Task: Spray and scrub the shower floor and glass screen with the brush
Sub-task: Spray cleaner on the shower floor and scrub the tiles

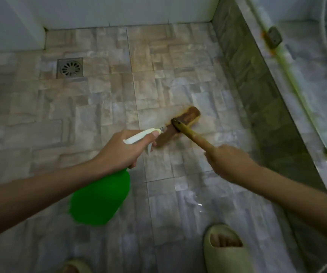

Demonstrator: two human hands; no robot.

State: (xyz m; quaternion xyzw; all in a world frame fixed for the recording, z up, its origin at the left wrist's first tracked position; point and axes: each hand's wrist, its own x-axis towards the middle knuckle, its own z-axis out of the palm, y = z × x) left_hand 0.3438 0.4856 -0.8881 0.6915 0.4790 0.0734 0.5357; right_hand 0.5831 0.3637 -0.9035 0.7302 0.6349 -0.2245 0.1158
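- Your left hand [123, 148] covers the neck of the spray bottle [101, 198].
- The brush [186, 117] head is motion-blurred; bristles unreadable.
- Your right hand [227, 160] hides the handle's end.
- The left slipper [74, 266] is cut off by the bottom edge.

Left forearm [40, 194] and right forearm [286, 186] both bare, plus chunky pale beige slides on the feet, the right slide [225, 253] open-toed with toes showing, the left slide [74, 267] only partly in view.

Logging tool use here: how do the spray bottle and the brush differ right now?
The spray bottle is green and squat, the brush brown and long-handled. The left hand holds the spray bottle above the floor; the right hand holds the brush with its head down on it. Both are hand-held.
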